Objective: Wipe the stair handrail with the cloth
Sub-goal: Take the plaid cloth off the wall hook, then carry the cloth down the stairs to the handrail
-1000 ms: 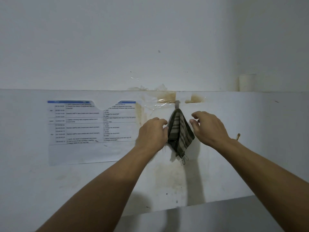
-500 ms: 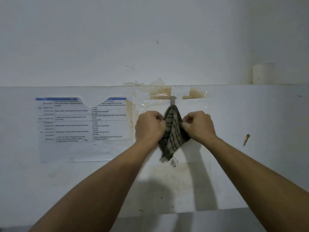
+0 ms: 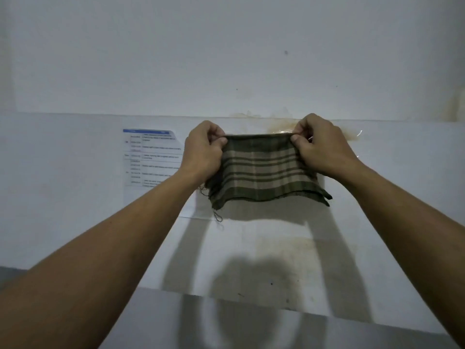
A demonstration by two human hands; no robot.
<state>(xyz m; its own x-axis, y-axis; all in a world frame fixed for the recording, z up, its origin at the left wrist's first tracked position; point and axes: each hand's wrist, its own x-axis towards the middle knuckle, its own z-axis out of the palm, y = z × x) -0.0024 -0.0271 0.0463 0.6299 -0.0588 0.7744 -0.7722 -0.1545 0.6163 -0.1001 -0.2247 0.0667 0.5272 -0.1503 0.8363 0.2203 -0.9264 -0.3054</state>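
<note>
Cloth: spread flat, held at upper corners
Dark green fabric with beige plaid stripes. Top edge taut and level, pinched at its left and right corners; lower edge hangs free, wavy, with loose threads at the lower left. Positioned in front of a white wall

Both forearms are showing bare right up to the frame edge, no sleeves coming into view. Left hand and right hand are wearing nothing: no gloves, rings, watch or wristbands. Short, unpainted nails are showing on the thumbs.
</note>
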